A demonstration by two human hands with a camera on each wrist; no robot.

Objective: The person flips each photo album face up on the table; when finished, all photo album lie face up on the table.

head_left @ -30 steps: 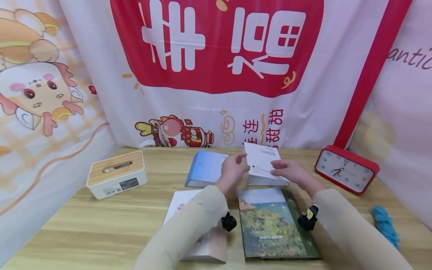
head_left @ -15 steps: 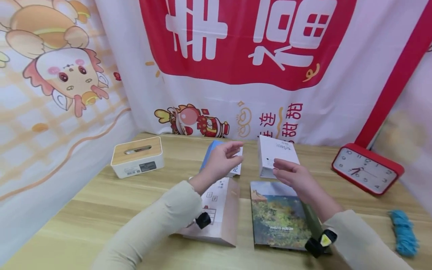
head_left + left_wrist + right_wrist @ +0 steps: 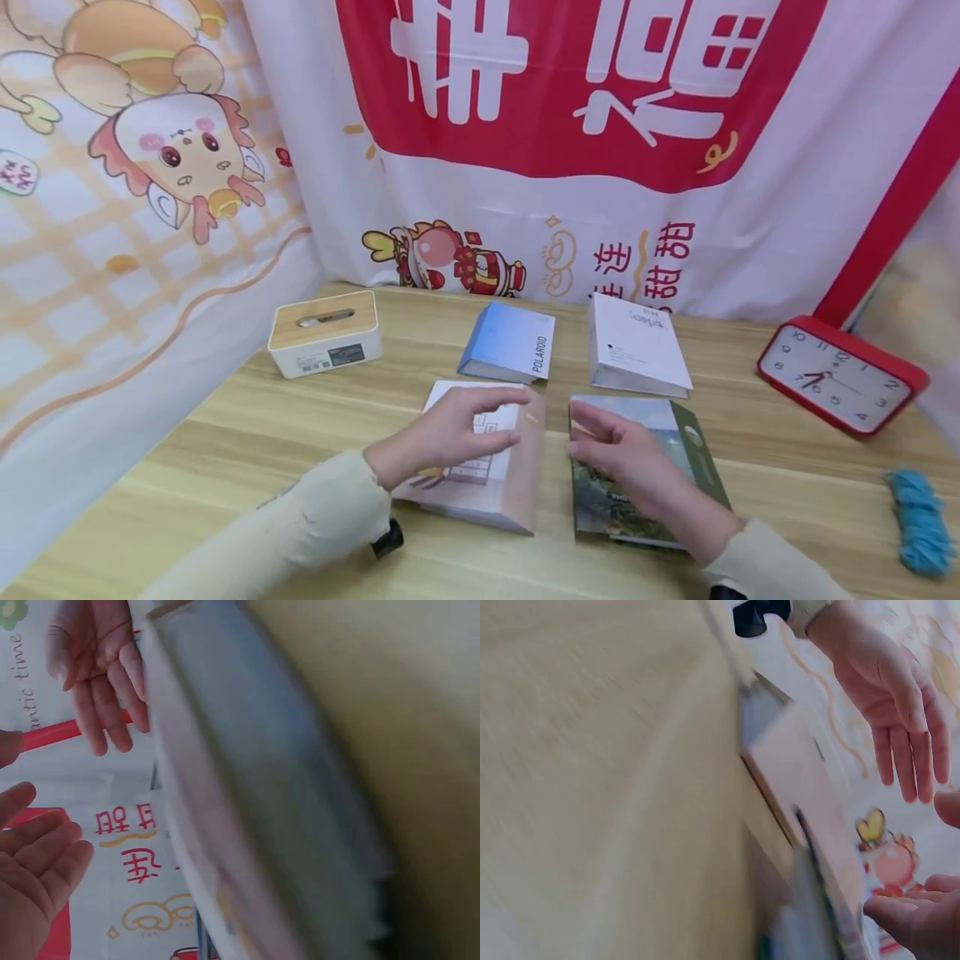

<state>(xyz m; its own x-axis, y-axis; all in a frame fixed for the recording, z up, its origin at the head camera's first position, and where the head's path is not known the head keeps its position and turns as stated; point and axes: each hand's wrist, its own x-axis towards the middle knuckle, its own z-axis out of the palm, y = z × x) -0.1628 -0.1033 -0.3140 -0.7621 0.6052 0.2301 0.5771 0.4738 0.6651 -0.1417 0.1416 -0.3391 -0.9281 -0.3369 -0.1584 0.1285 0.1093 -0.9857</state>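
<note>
While the pale wood-grain table [image 3: 225, 450] bears a green-edged landscape photo album [image 3: 667, 425] and a white-and-tan book [image 3: 513, 475] in front, a thick white book [image 3: 637, 342] and a blue one [image 3: 506, 342] behind, this two-by-two layout looks finished, nothing plainly left. Over at left, the white box with slotted wooden lid [image 3: 326, 333] hides its contents. Both hands are empty, fingers loose: left hand [image 3: 450, 425] above the white-and-tan book, right hand [image 3: 630, 458] above the album!

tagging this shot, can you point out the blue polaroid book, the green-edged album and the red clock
Blue Polaroid book [image 3: 510, 340], head view: middle of its cover.
Green-edged album [image 3: 666, 429], head view: upper part of its cover.
Red clock [image 3: 834, 378], head view: middle of its dial.
</note>
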